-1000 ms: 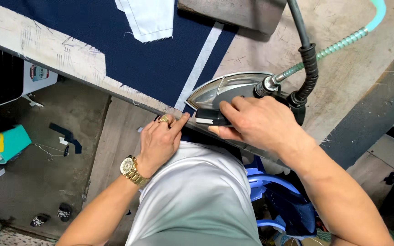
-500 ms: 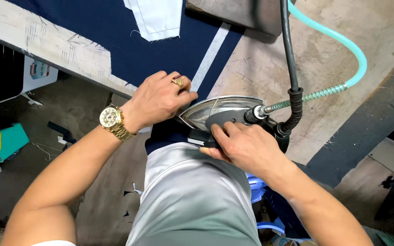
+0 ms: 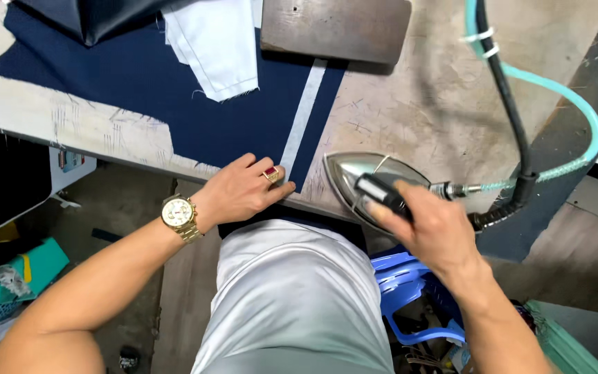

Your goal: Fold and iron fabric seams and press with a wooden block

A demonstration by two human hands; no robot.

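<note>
iron [image 3: 372, 181] slid right off cloth [image 3: 243, 118], left hand [image 3: 240, 194] flattened

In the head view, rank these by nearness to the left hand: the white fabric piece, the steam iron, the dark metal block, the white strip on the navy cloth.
From the left hand:
1. White strip, touched by the fingertips at its lower end.
2. Steam iron, to the right, under the right hand.
3. White fabric piece, up the table.
4. Dark metal block, at the far edge.

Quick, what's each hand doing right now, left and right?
Left hand: open, fingers flat on the navy fabric at the white strip.
Right hand: closed around the handle of the steam iron.
</note>
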